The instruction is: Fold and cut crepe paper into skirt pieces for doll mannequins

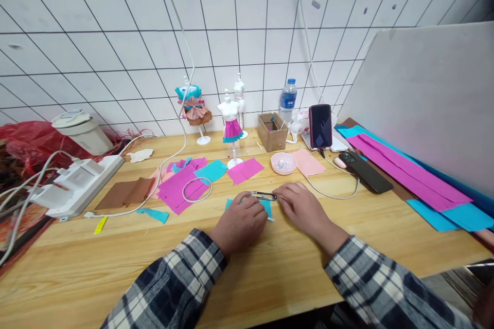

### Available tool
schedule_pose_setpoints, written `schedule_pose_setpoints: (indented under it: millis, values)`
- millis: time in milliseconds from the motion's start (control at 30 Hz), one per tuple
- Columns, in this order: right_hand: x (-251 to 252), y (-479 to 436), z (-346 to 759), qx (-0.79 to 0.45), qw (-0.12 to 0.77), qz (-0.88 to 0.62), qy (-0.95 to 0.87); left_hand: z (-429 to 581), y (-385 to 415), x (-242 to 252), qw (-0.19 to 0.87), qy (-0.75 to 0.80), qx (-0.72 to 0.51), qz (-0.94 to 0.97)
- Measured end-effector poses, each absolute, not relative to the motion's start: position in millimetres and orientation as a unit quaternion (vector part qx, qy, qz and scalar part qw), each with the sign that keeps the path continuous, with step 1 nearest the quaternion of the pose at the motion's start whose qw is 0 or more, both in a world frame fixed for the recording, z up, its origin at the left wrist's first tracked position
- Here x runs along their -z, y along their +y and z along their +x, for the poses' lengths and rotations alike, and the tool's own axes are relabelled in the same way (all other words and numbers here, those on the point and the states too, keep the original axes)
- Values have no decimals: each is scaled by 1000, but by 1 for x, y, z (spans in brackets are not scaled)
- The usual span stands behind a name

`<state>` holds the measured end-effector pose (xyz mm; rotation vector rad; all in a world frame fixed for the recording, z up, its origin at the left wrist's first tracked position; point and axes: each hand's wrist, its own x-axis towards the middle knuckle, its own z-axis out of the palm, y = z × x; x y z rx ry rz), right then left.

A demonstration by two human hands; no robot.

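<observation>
A piece of blue crepe paper [267, 207] lies on the table, partly hidden under my left hand [246, 218]. The fingers of that hand are curled down onto the paper, and its index finger reaches the left end of a slim dark-and-silver tool [264, 196]. My right hand [303, 206] has its fingertips closed at the tool's other end. The tool lies level just beyond the paper; its exact kind is too small to make out. A small white tip [270, 219] pokes out beside the paper's near edge.
Beyond my hands stand a mannequin in a pink-and-blue skirt [232, 129], a dressed mannequin [195, 105], a pink bowl of beads [283, 164] and a cardboard box [272, 132]. Paper scraps [181, 190] and a cable [197, 199] lie left; phones [366, 171] and paper strips [412, 172] right.
</observation>
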<state>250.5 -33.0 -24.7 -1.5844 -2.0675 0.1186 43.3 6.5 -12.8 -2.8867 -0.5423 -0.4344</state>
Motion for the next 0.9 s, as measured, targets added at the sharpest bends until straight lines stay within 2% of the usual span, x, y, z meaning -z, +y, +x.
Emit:
schedule_pose_setpoints:
  millis: [167,267,433,567,633,733,900]
  values:
    - [10,5,236,-50,113,-560,-819,43,6,14,48,-199,141,-969]
    - [9,23,231,-62,96,-577,-809,42,7,16,-57,-231,163,-958]
    - [12,28,245,-73,130,-622,-768,32,14,12,-392,-373,281,-793]
    - [17,21,259,-152,222,-656,-705,20,18,1,-637,-407,358,-547]
    - [21,20,259,-222,297,-649,-664,16,19,-2,-702,-404,365,-458]
    - [25,16,249,-373,384,-583,-611,15,18,-3,-741,-418,370,-374]
    - [27,0,213,-489,383,-547,-561,12,17,-3,-824,-373,346,-249]
